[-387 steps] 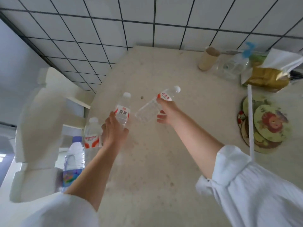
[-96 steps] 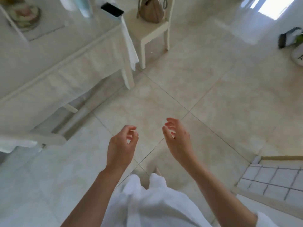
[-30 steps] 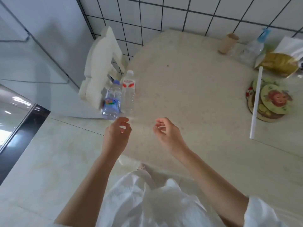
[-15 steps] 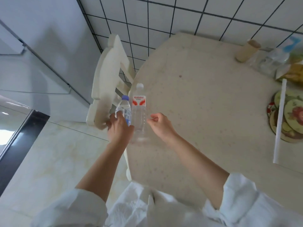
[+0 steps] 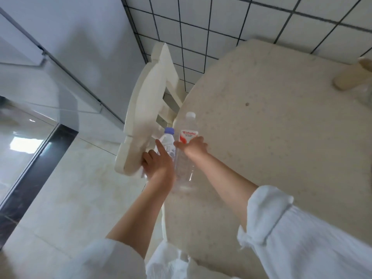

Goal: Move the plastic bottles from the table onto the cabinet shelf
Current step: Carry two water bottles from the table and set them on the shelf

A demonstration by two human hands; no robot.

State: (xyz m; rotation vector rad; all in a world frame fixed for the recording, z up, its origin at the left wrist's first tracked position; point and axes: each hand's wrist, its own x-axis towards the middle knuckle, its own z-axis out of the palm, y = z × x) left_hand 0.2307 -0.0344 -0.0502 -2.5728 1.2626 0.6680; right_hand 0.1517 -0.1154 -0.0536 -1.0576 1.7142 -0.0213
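Upright, clear red-labelled bottle, white-capped.

I see a white tiled wall with dark grout at upper right, a cream chair at centre, and a glossy pale floor at lower left.

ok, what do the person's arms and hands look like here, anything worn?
Both hands bare: left hand, right hand, no gloves, rings or watch visible. Forearms bare. White crinkled fabric sleeves, the right sleeve rolled into a cuff below the elbow, the left sleeve pushed up likewise.
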